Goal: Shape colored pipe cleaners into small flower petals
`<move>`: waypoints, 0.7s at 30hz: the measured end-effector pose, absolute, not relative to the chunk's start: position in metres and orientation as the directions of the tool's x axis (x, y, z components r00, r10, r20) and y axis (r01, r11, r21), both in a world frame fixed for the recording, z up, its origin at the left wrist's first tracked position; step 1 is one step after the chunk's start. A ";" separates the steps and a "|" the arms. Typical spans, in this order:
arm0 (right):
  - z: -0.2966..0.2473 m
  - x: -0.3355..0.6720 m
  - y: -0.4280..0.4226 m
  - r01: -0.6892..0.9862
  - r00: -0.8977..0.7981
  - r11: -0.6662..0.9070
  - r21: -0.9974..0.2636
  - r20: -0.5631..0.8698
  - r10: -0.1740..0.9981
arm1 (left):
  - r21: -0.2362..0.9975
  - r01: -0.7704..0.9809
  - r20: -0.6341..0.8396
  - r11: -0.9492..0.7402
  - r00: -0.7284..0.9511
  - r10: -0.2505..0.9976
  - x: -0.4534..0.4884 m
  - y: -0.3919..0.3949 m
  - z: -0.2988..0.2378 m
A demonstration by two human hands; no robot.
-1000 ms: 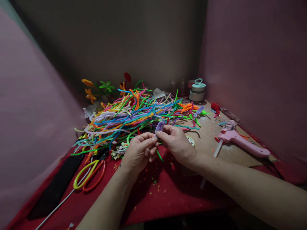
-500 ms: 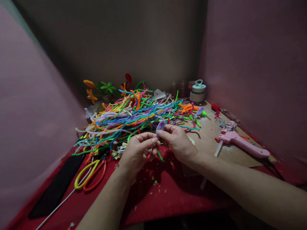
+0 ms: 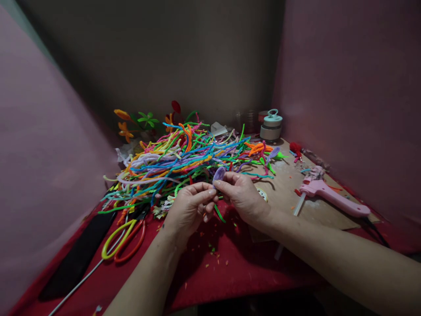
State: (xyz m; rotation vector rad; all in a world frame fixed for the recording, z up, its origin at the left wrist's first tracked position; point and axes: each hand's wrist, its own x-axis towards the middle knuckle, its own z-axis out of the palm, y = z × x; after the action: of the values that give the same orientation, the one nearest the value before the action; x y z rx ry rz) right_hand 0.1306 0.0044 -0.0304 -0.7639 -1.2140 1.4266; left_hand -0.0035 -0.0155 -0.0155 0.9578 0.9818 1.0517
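Red cloth point(image 3: 210, 278) nearest, scraps on it. Scissors with yellow and red loop handles point(image 3: 105, 246) lie left. Left hand point(image 3: 189, 206) pinches the lower end of a small purple fuzzy petal-shaped piece point(image 3: 219, 173), held between both hands; right hand point(image 3: 243, 197) pinches it slightly higher. Pink plastic glue gun point(image 3: 332, 197) right. Multicoloured fuzzy stem pile point(image 3: 184, 162) behind.

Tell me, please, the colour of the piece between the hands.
The pipe-cleaner piece is purple, in the head view.
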 end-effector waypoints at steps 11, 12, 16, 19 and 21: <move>-0.031 0.130 0.002 -0.297 -0.246 0.073 -0.952 0.150 0.958 | 0.956 -0.253 -0.132 0.148 0.082 0.988 0.005 -0.018 -0.014; -0.031 0.130 0.002 -0.319 -0.257 0.070 -0.945 0.157 0.954 | 0.954 -0.264 -0.124 0.142 0.082 0.989 0.006 -0.019 -0.014; -0.030 0.130 0.002 -0.388 -0.308 0.056 -0.920 0.187 0.933 | 0.961 -0.221 -0.134 0.167 0.154 0.979 0.000 -0.019 -0.011; -0.026 0.133 0.001 -0.361 -0.344 0.036 -0.932 0.169 0.924 | 0.988 -0.066 -0.126 0.139 0.173 0.977 -0.008 -0.018 -0.006; -0.024 0.135 0.001 -0.299 -0.389 0.013 -0.954 0.135 0.911 | 0.997 -0.048 -0.062 0.068 0.115 0.991 -0.013 -0.017 -0.002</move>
State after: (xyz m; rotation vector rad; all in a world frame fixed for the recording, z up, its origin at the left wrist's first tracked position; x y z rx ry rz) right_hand 0.1349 0.0012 -0.0239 -0.7037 -1.3040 1.5688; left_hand -0.0132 -0.0174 -0.0022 1.1752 1.1180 1.1027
